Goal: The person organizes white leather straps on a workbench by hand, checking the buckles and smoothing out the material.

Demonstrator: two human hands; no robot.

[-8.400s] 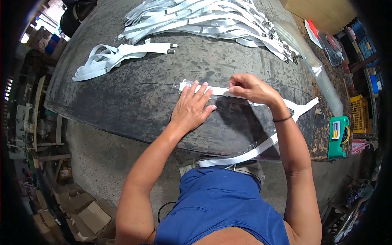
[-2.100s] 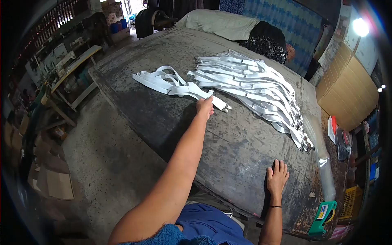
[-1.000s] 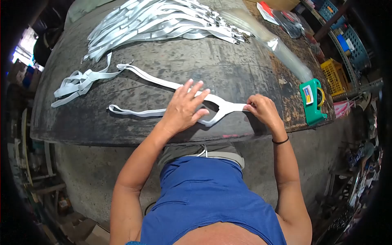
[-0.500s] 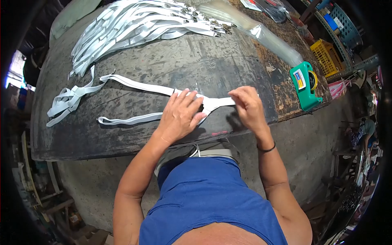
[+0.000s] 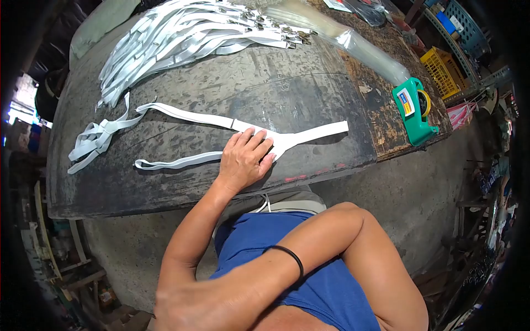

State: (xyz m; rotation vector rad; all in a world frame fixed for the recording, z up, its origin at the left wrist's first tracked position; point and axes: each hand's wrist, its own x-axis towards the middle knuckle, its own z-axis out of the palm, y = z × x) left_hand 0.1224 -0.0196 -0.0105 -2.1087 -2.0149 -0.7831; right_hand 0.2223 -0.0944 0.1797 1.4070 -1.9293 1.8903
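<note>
From the head camera, a person's left hand (image 5: 245, 160) is pressing flat on a white Y-shaped strap (image 5: 287, 139) lying across a dark, scuffed worktable (image 5: 309, 94). The fingers (image 5: 255, 140) are lying spread and extended, palm down on the spot where the strap's arms are joining; they are gripping nothing, only resting on the smooth band. One wide arm of the strap is running toward the table's right edge, and two narrower arms are trailing away to the left, one ending in a small loop.

The right forearm is crossing low over the blue shirt (image 5: 259, 248), a thin black band (image 5: 290, 256) circling the wrist; the right hand itself is sitting at the lower left of the picture, blurred, and whether its fingers are curled or loose cannot be told.

A small bundle of white straps (image 5: 91, 143) is lying near the table's left edge, and a large fanned pile of straps (image 5: 182, 38), tipped with metal clips, is filling the far side. A roll of clear plastic sleeves (image 5: 359, 49) is lying at the right, just beside a green tape dispenser (image 5: 414, 110).
</note>
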